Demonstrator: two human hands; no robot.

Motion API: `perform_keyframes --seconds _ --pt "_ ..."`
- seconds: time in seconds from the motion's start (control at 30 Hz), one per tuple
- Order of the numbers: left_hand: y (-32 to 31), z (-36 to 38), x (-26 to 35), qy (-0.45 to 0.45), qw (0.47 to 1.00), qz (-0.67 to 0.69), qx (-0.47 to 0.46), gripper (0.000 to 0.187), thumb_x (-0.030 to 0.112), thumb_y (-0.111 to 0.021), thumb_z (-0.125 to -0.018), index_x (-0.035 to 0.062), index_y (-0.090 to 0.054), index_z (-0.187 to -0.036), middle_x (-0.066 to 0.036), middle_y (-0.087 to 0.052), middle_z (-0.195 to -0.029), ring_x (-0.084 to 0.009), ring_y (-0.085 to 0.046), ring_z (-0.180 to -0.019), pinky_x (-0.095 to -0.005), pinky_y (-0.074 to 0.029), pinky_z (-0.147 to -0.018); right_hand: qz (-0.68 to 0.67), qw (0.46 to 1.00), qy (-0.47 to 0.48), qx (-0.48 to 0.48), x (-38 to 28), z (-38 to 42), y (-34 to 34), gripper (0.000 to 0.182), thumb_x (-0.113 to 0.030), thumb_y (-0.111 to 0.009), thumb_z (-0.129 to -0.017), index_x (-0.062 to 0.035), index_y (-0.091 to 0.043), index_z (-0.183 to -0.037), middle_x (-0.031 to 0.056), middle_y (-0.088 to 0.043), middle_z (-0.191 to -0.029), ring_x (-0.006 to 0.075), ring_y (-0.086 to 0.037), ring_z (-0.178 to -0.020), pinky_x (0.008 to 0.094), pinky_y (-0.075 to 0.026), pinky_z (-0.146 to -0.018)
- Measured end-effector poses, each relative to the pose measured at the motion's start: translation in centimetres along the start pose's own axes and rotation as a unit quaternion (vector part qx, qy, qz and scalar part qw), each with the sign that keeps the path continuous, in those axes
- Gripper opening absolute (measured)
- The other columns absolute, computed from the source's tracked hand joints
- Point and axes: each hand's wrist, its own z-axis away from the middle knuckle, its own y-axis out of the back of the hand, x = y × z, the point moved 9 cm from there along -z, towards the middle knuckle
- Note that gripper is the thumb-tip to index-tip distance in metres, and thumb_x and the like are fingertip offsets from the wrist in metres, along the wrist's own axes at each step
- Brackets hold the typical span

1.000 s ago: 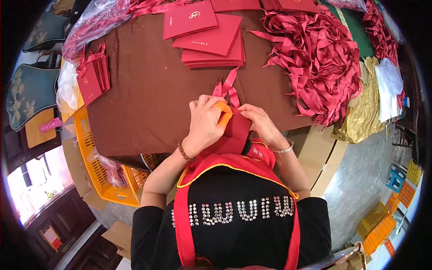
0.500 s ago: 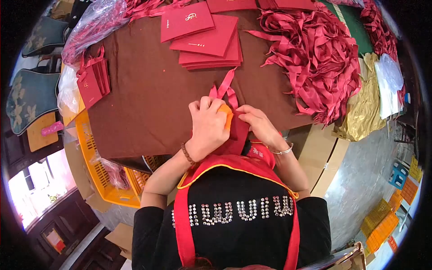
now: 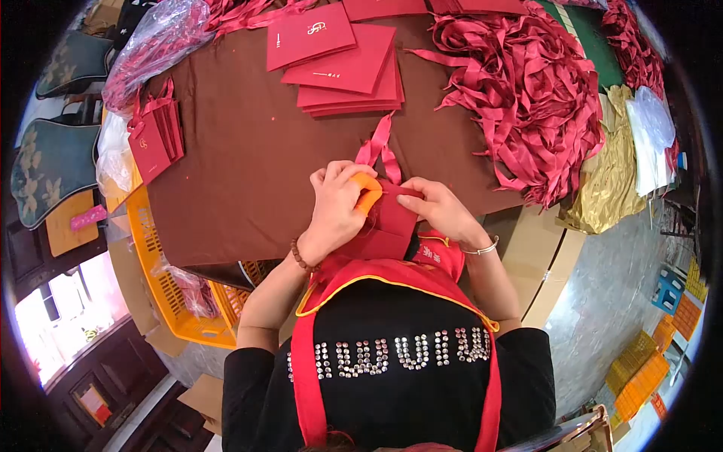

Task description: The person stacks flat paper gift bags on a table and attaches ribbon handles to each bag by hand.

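At the far left, a bundle of small red bags (image 3: 154, 139) lies on the brown table (image 3: 248, 166) above a yellow crate (image 3: 162, 279). Near the table's near edge, the left hand (image 3: 335, 207), an orange cot on its thumb, pinches the red paper bag (image 3: 392, 222) at its top. The right hand (image 3: 437, 211) grips the same bag's other side, where a red ribbon (image 3: 380, 143) runs away from it. Flat red bags (image 3: 346, 64) lie farther off, and a ribbon pile (image 3: 527, 98) sits to the right.
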Motion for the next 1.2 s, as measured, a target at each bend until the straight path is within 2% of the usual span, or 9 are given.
perform_keyframes --seconds 0.27,0.33,0.6,0.67,0.73,0.87,0.93,1.03,1.2 --pt "0.5 0.3 -0.8 0.017 0.999 -0.037 0.014 0.011 0.01 -0.066 -0.076 0.0088 -0.064 -0.086 0.001 -0.061 -0.106 -0.0214 -0.049 -0.105 -0.0396 -0.028 -0.092 -0.06 0.998 -0.013 -0.021 0.1 0.1 -0.4 0.022 -0.019 -0.054 -0.093 -0.0023 -0.056 -0.107 -0.0014 -0.061 -0.089 0.0047 -0.057 -0.079 0.0201 -0.047 -0.071" --pt "0.6 0.3 -0.8 0.018 0.999 -0.029 0.018 0.011 0.01 -0.066 -0.076 0.0088 -0.063 -0.086 0.001 -0.061 -0.106 -0.0215 -0.049 -0.107 -0.0399 -0.027 -0.092 -0.104 0.994 -0.018 -0.018 0.0 0.2 -0.4 0.03 -0.021 -0.055 -0.091 0.0019 -0.057 -0.11 0.003 -0.061 -0.093 0.0095 -0.056 -0.081 0.0247 -0.046 -0.07" --pt "-0.3 0.3 -0.4 0.028 0.999 -0.014 0.009 0.011 0.01 -0.066 -0.074 0.0091 -0.063 -0.085 0.0 -0.061 -0.105 -0.0218 -0.048 -0.112 -0.0411 -0.025 -0.094 -0.09 0.996 -0.01 -0.025 0.2 0.1 -0.5 0.03 -0.018 -0.055 -0.09 0.0011 -0.056 -0.113 0.0027 -0.06 -0.096 0.009 -0.055 -0.083 0.024 -0.045 -0.073" --pt "-0.3 0.3 -0.1 0.015 0.999 0.0 0.028 0.014 0.006 -0.064 -0.068 0.003 -0.064 -0.081 -0.005 -0.062 -0.101 -0.0239 -0.048 -0.109 -0.0429 -0.025 -0.091 -0.076 0.997 -0.003 -0.02 0.3 0.1 -0.4 0.03 -0.017 -0.056 -0.09 0.0011 -0.055 -0.113 0.0027 -0.06 -0.096 0.0088 -0.055 -0.084 0.0239 -0.045 -0.073" --pt "-0.2 0.1 0.0 0.014 1.0 -0.014 0.022 0.014 0.006 -0.063 -0.066 0.0022 -0.064 -0.08 -0.005 -0.061 -0.099 -0.0243 -0.047 -0.108 -0.0434 -0.025 -0.09 -0.134 0.99 0.012 -0.049 0.1 0.1 -0.8 0.024 -0.012 -0.054 -0.091 -0.0025 -0.053 -0.113 0.0005 -0.062 -0.096 0.0061 -0.058 -0.084 0.0222 -0.048 -0.073" --pt "-0.2 0.1 0.3 0.005 0.998 -0.052 0.027 0.014 0.006 -0.063 -0.065 0.0006 -0.064 -0.078 -0.006 -0.061 -0.097 -0.025 -0.047 -0.105 -0.0446 -0.025 -0.089 -0.104 0.993 0.015 -0.048 0.0 0.3 -0.9 0.024 -0.011 -0.054 -0.09 -0.0042 -0.051 -0.113 0.0001 -0.061 -0.095 0.0059 -0.058 -0.082 0.0222 -0.047 -0.072" --pt "-0.3 0.1 0.2 0.008 0.999 -0.047 0.024 0.014 0.006 -0.063 -0.065 0.0007 -0.064 -0.078 -0.006 -0.061 -0.097 -0.0249 -0.047 -0.106 -0.0448 -0.025 -0.09 -0.107 0.994 -0.026 -0.014 0.1 0.6 -0.6 0.024 -0.012 -0.055 -0.087 -0.0004 -0.054 -0.108 0.0019 -0.059 -0.092 0.007 -0.054 -0.081 0.0225 -0.045 -0.071" --pt "-0.4 0.0 0.2 0.007 0.999 -0.034 0.021 0.014 0.006 -0.062 -0.065 0.0013 -0.064 -0.079 -0.005 -0.061 -0.097 -0.0248 -0.046 -0.108 -0.0454 -0.024 -0.092 -0.136 0.986 -0.09 -0.028 0.5 1.1 -0.9 0.021 -0.013 -0.056 -0.087 -0.0028 -0.054 -0.106 0.0005 -0.058 -0.088 0.0057 -0.053 -0.076 0.0211 -0.043 -0.068" --pt "-0.4 0.0 0.3 0.007 1.0 -0.019 0.005 0.013 0.006 -0.063 -0.067 0.0031 -0.064 -0.079 -0.003 -0.06 -0.098 -0.0245 -0.046 -0.11 -0.0472 -0.023 -0.095 -0.132 0.989 -0.041 -0.042 0.5 0.7 -0.9 0.02 -0.016 -0.057 -0.091 -0.007 -0.051 -0.107 -0.0021 -0.06 -0.09 0.0043 -0.056 -0.08 0.0205 -0.045 -0.068"
